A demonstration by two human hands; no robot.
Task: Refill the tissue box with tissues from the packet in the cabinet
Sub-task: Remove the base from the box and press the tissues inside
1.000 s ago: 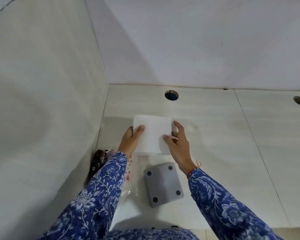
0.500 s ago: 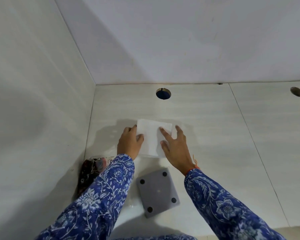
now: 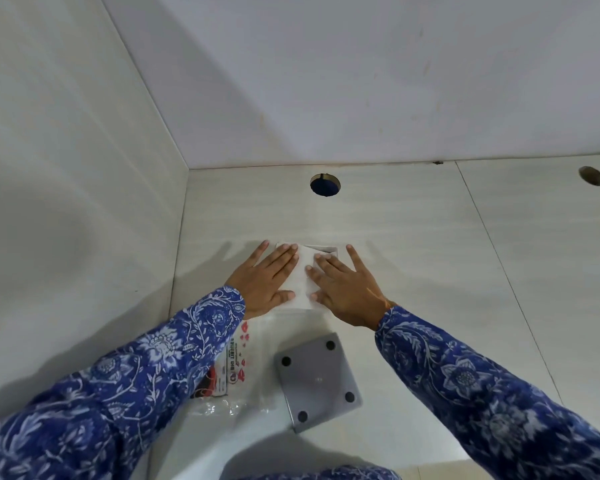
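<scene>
On the pale counter (image 3: 413,244), near the corner where the side wall (image 3: 66,168) meets the back wall (image 3: 361,81), both of my hands lie flat on a stack of white tissues (image 3: 303,282). My left hand (image 3: 265,280) is spread open, palm down, fingers (image 3: 284,256) stretched forward over the left part of the stack, the thumb lying across its near edge. My right hand (image 3: 347,289) is also open and flat, palm down, covering the right part, with fingertips reaching toward the far edge. Neither hand is curled around anything; they only press on top. At the far right corner of the stack, a bit of the tissue box rim (image 3: 328,250) shows, so the tissues sit in or on the box; I cannot tell how deep they sit. Just beside my left sleeve (image 3: 153,368), near me, lies the clear plastic packet (image 3: 236,362) with red print, flattened on the counter. A grey square lid (image 3: 317,379) with four dark dots at its corners lies on the counter between my forearms, tilted a little, apart from the stack. Beyond the tissues, a round hole (image 3: 324,184) is cut in the counter close to the back wall, and another hole (image 3: 592,175) sits far to the right.
</scene>
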